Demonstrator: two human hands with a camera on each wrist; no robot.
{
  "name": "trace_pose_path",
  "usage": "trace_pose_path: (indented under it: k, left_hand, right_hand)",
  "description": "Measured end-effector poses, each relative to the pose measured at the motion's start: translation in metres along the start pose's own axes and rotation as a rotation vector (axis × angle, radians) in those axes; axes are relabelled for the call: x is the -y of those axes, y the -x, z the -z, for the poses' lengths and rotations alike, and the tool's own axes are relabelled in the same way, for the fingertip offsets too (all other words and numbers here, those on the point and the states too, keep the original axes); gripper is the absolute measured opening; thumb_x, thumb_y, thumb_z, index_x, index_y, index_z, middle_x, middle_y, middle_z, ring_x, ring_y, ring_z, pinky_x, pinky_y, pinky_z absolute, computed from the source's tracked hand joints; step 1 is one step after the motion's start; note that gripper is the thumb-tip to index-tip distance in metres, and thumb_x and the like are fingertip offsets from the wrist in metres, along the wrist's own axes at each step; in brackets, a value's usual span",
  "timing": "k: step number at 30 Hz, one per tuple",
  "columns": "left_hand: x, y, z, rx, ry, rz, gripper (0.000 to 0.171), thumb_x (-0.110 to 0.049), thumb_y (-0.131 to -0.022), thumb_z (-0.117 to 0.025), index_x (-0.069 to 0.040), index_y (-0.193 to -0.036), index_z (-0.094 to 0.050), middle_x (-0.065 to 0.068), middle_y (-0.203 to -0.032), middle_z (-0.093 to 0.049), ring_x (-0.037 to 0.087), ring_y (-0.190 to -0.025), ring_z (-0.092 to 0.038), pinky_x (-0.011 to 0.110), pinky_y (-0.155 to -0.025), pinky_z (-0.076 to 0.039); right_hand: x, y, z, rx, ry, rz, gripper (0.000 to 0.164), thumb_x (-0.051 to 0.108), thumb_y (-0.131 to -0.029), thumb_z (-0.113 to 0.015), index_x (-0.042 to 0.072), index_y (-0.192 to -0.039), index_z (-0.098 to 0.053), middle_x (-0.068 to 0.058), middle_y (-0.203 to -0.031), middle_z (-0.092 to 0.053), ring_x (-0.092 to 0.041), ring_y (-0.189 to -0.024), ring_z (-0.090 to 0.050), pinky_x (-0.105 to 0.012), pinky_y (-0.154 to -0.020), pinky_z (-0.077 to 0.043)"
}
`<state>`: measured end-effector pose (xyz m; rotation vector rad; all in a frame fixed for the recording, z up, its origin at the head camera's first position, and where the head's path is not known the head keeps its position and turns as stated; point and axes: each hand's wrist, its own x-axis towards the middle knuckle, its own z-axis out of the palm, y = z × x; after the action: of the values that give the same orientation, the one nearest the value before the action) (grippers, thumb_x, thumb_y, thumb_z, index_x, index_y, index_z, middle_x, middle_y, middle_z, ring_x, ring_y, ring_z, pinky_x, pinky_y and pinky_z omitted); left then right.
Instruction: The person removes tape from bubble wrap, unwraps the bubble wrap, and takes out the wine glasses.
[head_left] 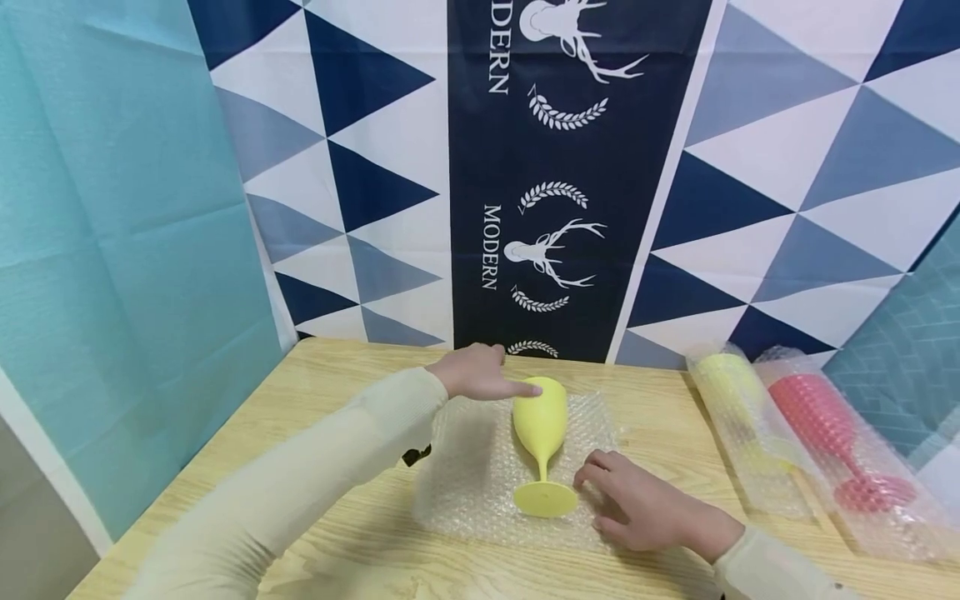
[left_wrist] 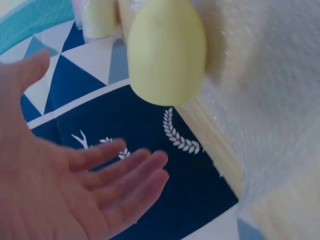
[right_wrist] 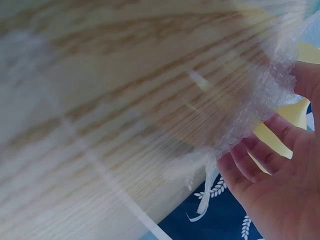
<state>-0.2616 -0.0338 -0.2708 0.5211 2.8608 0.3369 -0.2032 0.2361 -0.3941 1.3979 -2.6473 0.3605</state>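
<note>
A yellow plastic goblet lies on a sheet of bubble wrap, its bowl toward the wall and its round foot toward me. Beside the rim is my left hand, fingers extended; in the head view its thumb overlaps the bowl. The left wrist view shows that palm bare and the goblet's bowl apart from the fingers. My right hand, loosely bent, rests at the wrap's right side near the foot. In the right wrist view its fingertips meet the crinkled wrap edge.
To the right on the wooden table lie two bubble-wrapped goblets, one yellow and one red. A patterned cloth hangs behind the table, with a teal sheet at the left.
</note>
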Motion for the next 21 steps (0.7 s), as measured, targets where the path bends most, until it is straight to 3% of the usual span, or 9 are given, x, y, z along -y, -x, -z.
trace_pose_path:
  k: [4,10,16,21]
  left_hand:
    - [-0.003,-0.01,0.001,-0.028,0.126,0.043,0.092,-0.073,-0.083,-0.047,-0.005,-0.143,-0.042,0.013,-0.144,-0.051,0.027,-0.13,-0.053,0.043,-0.104,-0.048]
    - [-0.006,-0.023,-0.001,0.033,0.409,0.192,0.09,-0.071,-0.079,-0.055,-0.007,-0.142,-0.043,0.012,-0.14,-0.052,0.031,-0.116,-0.058,0.044,-0.092,-0.054]
    - [-0.003,-0.033,-0.005,0.133,0.7,0.301,0.09,-0.067,-0.08,-0.056,-0.008,-0.145,-0.036,0.026,-0.136,-0.049,0.041,-0.124,-0.051,0.05,-0.103,-0.047]
    - [-0.003,-0.044,-0.011,0.146,0.847,0.369,0.091,-0.063,-0.079,-0.06,-0.009,-0.148,-0.032,0.029,-0.144,-0.039,0.043,-0.132,-0.043,0.052,-0.106,-0.044]
  right_hand:
    - [-0.001,-0.001,0.0,0.004,-0.015,0.0,0.035,0.018,-0.078,-0.073,0.02,-0.109,-0.058,0.008,-0.101,-0.051,0.0,-0.083,-0.039,-0.017,-0.069,-0.04]
    - [-0.002,-0.001,-0.001,-0.003,-0.018,0.004,0.036,0.017,-0.077,-0.073,0.02,-0.11,-0.058,0.009,-0.1,-0.05,0.001,-0.082,-0.039,-0.016,-0.069,-0.039]
    - [-0.002,-0.001,-0.001,-0.019,-0.007,0.017,0.036,0.017,-0.076,-0.073,0.019,-0.109,-0.058,0.008,-0.099,-0.05,0.001,-0.082,-0.039,-0.016,-0.069,-0.039]
    - [-0.001,0.0,-0.002,-0.018,-0.009,0.002,0.037,0.017,-0.076,-0.074,0.017,-0.11,-0.059,0.008,-0.101,-0.051,-0.001,-0.084,-0.042,-0.018,-0.07,-0.042]
